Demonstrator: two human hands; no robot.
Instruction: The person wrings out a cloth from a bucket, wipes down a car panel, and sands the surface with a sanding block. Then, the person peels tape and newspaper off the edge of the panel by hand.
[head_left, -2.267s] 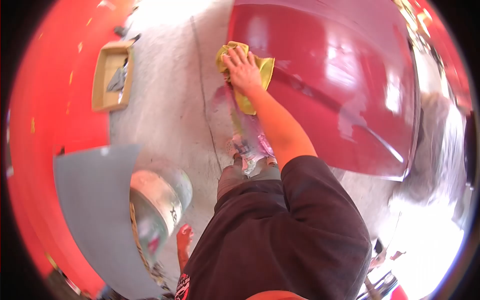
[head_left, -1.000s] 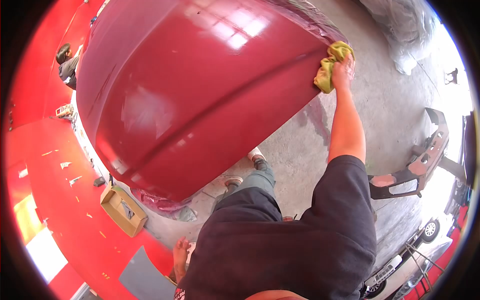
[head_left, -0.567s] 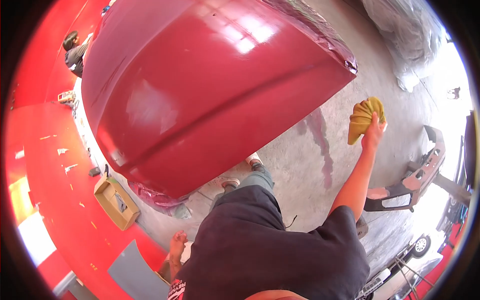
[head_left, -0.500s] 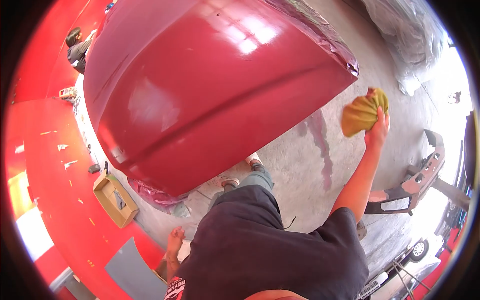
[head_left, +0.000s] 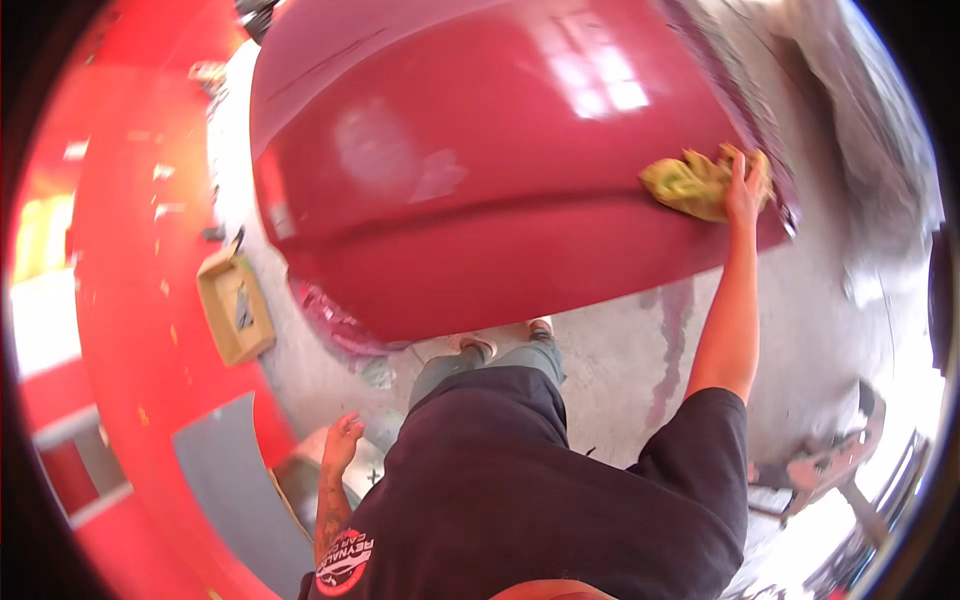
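Note:
A large glossy dark-red panel point(head_left: 480, 250), like a car hood, fills the upper middle of the head view. On its right part, near the corner, lies a yellow-green cloth point(head_left: 695, 187) with my right hand point(head_left: 745, 185) gripping it from above. The cloth is bunched up and seems to touch the painted surface. My left hand point(head_left: 343, 437) hangs low at my left side, away from the panel, with its fingers loosely curled; whether it holds anything is too small to tell.
A cardboard box point(head_left: 235, 310) sits on the floor at left. Below it are a grey panel point(head_left: 232, 490) and a pale drum. Plastic sheeting point(head_left: 865, 150) hangs at upper right. A bumper-like part point(head_left: 830, 465) stands at lower right. Masking plastic point(head_left: 335, 320) edges the red panel.
My right hand has brought the cloth from beyond the panel's right corner back onto the panel. The view has turned, and the co-worker at upper left is no longer clearly seen.

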